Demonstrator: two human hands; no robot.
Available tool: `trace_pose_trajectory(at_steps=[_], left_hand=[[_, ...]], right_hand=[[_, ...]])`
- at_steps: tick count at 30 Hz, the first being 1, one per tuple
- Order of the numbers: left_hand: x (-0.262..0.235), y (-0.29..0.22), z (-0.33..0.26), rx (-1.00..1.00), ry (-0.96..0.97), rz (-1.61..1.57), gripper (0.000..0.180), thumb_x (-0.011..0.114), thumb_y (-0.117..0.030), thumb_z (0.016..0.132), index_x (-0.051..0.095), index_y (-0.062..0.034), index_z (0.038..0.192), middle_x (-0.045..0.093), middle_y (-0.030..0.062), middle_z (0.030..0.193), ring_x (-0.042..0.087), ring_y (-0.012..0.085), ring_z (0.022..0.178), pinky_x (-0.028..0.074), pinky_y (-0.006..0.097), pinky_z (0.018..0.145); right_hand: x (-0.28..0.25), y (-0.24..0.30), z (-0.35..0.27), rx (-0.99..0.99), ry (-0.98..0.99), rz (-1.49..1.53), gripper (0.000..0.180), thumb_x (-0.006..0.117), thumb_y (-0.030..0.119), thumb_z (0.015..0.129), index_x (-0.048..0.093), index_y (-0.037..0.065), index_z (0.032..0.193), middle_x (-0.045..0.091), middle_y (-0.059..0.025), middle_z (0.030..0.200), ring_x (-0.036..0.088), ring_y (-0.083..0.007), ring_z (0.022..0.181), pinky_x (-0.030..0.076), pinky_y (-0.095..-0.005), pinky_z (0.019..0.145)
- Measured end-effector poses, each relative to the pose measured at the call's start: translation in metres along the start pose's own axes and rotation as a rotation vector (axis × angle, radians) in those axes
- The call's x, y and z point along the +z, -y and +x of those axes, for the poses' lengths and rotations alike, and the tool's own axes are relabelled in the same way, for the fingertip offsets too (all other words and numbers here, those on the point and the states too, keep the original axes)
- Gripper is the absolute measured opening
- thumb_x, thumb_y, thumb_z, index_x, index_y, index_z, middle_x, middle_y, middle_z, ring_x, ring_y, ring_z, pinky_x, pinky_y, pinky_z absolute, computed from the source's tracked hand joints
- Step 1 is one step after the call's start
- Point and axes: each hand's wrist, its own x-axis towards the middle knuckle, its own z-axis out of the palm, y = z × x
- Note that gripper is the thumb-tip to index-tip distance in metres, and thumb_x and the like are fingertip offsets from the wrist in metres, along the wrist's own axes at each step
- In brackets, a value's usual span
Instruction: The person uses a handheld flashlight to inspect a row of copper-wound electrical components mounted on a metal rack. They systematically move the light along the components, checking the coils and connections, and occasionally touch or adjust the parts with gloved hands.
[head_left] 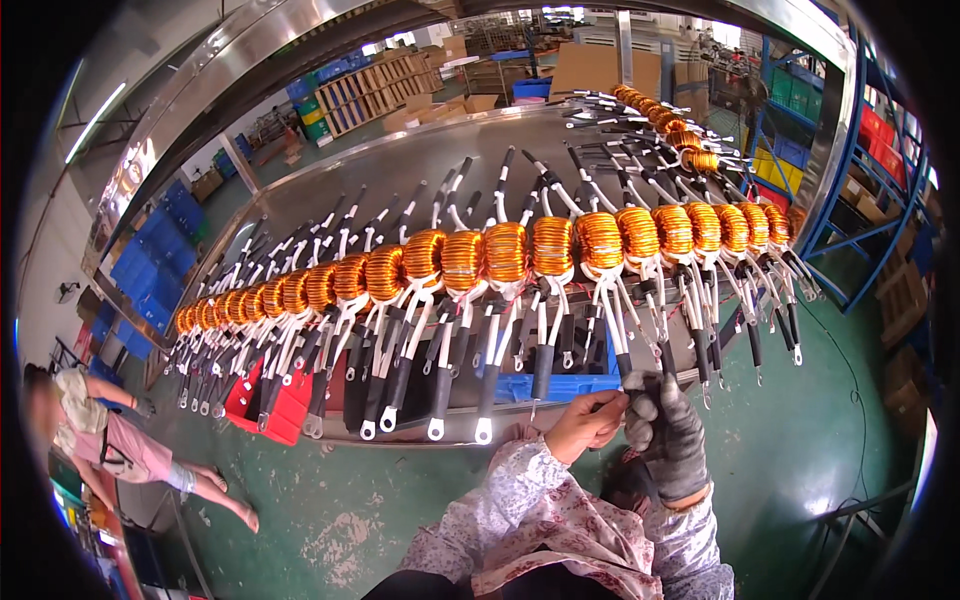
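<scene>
Coils (505, 252) of orange copper wire lay in a long row across the metal worktop (400, 165), their white and black sleeved leads hanging past its near edge, with open green floor (800, 470) below. At that near edge, toward the right, the bare left hand (585, 422) pinched a thin lead end between fingertips, its grip nearly closed. The gloved right hand (665, 430) curled shut around the black-sleeved lead (627, 368) just beside it.
</scene>
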Motion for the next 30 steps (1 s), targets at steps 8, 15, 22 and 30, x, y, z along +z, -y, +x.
trace_pose_trajectory(at_steps=[8, 15, 22, 30], left_hand=[[-0.065, 0.043, 0.025, 0.126, 0.314, 0.043, 0.049, 0.062, -0.027, 0.08, 0.047, 0.0, 0.118, 0.048, 0.0116, 0.121, 0.05, 0.0188, 0.104, 0.041, 0.032, 0.089], [-0.056, 0.032, 0.008, 0.068, -0.061, 0.095, 0.032, 0.047, -0.029, 0.09, 0.053, -0.0016, 0.105, 0.057, 0.0091, 0.099, 0.052, 0.0176, 0.091, 0.043, 0.03, 0.081], [-0.045, 0.019, -0.035, -0.058, -0.169, 0.176, 0.032, 0.047, -0.029, 0.09, 0.053, -0.0011, 0.105, 0.056, 0.0078, 0.095, 0.05, 0.0158, 0.086, 0.041, 0.029, 0.076], [-0.04, 0.017, -0.057, -0.096, -0.199, 0.199, 0.032, 0.048, -0.029, 0.09, 0.054, -0.0006, 0.105, 0.055, 0.0063, 0.091, 0.047, 0.0137, 0.079, 0.038, 0.027, 0.071]], right_hand=[[0.03, -0.032, 0.001, 0.08, 0.098, -0.195, 0.029, 0.05, 0.032, 0.091, 0.054, 0.004, 0.098, 0.039, 0.0067, 0.065, 0.036, -0.0029, 0.053, 0.027, -0.0172, 0.045], [0.042, -0.073, 0.036, -0.276, -0.261, -0.355, 0.021, 0.046, 0.021, 0.094, 0.059, 0.005, 0.097, 0.046, 0.0057, 0.069, 0.039, -0.0012, 0.056, 0.03, -0.0166, 0.049], [-0.001, -0.12, 0.058, -0.361, -0.44, -0.757, 0.018, 0.045, 0.013, 0.092, 0.059, 0.004, 0.098, 0.054, -0.0025, 0.076, 0.048, -0.0133, 0.076, 0.036, -0.0228, 0.072], [0.01, -0.105, 0.049, -0.344, -0.272, -0.458, 0.02, 0.053, 0.014, 0.09, 0.058, -0.001, 0.102, 0.059, -0.0041, 0.083, 0.054, -0.0092, 0.077, 0.042, -0.0217, 0.072]])
